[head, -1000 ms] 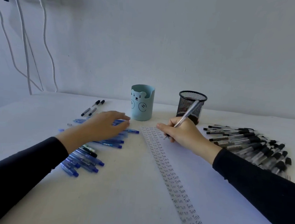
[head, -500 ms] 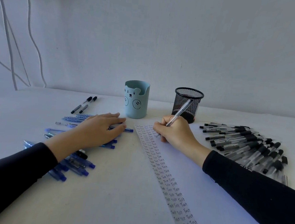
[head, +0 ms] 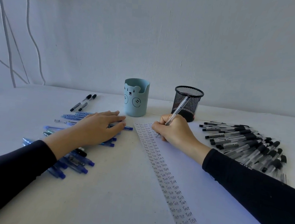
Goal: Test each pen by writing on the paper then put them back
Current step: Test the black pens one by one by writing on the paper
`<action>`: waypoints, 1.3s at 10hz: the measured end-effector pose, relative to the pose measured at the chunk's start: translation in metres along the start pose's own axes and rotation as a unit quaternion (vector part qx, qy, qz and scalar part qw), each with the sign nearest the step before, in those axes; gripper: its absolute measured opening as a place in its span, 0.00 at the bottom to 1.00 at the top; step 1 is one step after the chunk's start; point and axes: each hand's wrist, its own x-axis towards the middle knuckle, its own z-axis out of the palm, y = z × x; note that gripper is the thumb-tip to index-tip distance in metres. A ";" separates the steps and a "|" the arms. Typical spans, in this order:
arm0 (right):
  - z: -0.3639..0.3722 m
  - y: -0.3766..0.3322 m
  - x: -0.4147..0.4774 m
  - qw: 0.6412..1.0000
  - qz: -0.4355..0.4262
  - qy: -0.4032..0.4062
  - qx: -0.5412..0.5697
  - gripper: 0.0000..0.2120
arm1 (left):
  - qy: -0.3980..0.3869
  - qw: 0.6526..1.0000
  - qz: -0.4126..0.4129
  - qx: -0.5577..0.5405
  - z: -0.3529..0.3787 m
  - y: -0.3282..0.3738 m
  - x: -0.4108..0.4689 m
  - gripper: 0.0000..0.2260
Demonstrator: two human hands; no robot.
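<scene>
almost nothing has shifted in the last half second: the right hand (head: 175, 133) stays at the paper's (head: 199, 178) far left corner, fingers curled round a clear pen (head: 177, 109), tip down by the "test" columns. the pen's long axis leans up and away toward the mesh cup (head: 188, 101). the left hand (head: 101, 127) rests flat on the blue pens (head: 72, 160); the black pens (head: 246, 144) lie nearer the right hand.

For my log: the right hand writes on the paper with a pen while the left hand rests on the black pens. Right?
Not quite: in the head view the left hand rests on the blue pens; the black pens lie at the far right. The right hand does write on the paper with a pen.
</scene>
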 end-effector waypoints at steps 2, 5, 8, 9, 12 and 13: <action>0.000 0.001 0.000 1.000 -0.010 0.010 0.000 0.20 | -0.005 1.000 -0.001 0.000 -0.001 0.001 -0.001 0.24; -0.001 0.003 0.001 1.000 -0.015 0.020 -0.002 0.17 | -0.002 1.000 -0.002 0.003 -0.001 0.001 -0.002 0.24; -0.002 0.003 0.001 1.000 -0.012 0.021 -0.006 0.17 | -0.002 1.000 -0.001 0.007 -0.001 0.001 -0.001 0.23; -0.002 0.004 0.002 0.999 -0.019 0.025 -0.007 0.19 | -0.002 1.000 -0.001 0.007 -0.001 0.001 -0.001 0.23; -0.001 0.007 0.003 0.999 -0.022 0.027 -0.018 0.18 | -0.006 1.000 0.001 0.010 -0.002 0.002 -0.002 0.24; -0.002 0.005 0.002 0.999 -0.012 0.029 -0.011 0.18 | -0.007 1.000 0.001 0.007 -0.002 0.002 -0.002 0.24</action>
